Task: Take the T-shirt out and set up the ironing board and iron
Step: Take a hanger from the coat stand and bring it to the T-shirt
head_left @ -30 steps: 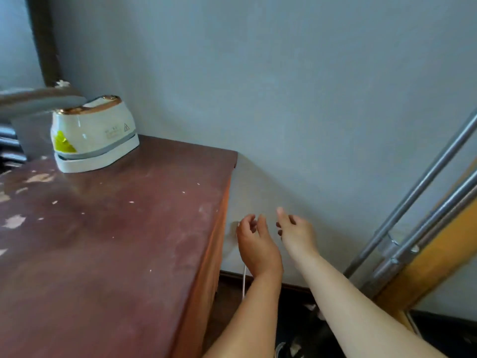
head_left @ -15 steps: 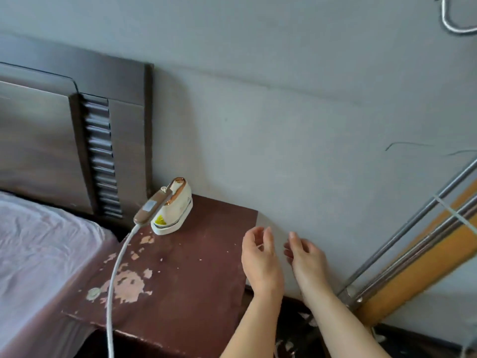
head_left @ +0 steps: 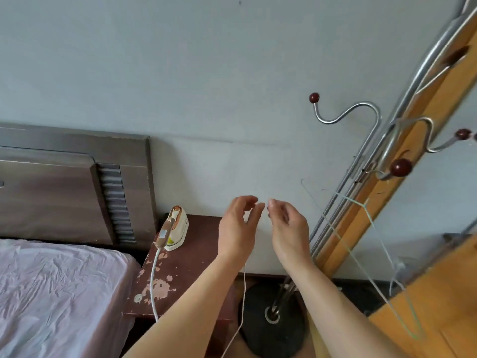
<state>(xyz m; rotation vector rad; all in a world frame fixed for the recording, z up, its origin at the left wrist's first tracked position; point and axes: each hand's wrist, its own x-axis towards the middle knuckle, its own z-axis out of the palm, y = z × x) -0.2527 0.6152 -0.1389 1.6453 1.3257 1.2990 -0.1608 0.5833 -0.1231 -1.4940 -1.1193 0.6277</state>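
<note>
A small white iron (head_left: pixel 176 227) with a gold-brown handle stands upright at the back of a worn reddish bedside table (head_left: pixel 198 264). Its white cord (head_left: pixel 154 285) runs forward off the table's front edge. A second stretch of white cord (head_left: pixel 244 293) hangs down the wall side of the table, its top hidden behind my left hand (head_left: pixel 237 228). My right hand (head_left: pixel 289 228) is level with the left one, fingertips nearly meeting in front of the wall. Both hands have loosely curled fingers, and I see nothing gripped in either. No T-shirt or ironing board is in view.
A metal coat stand (head_left: pixel 348 182) with red-knobbed hooks rises at the right from a round black base (head_left: pixel 273 319) on the floor. A thin green wire hanger (head_left: pixel 371 223) hangs beside a wooden frame (head_left: pixel 402 177). A bed with a pink sheet (head_left: pixel 56 293) and dark headboard (head_left: pixel 64 189) lies at the left.
The view has pulled back and up, bringing the bed, headboard and coat stand into sight. Both hands have risen from low beside the table to above its top.
</note>
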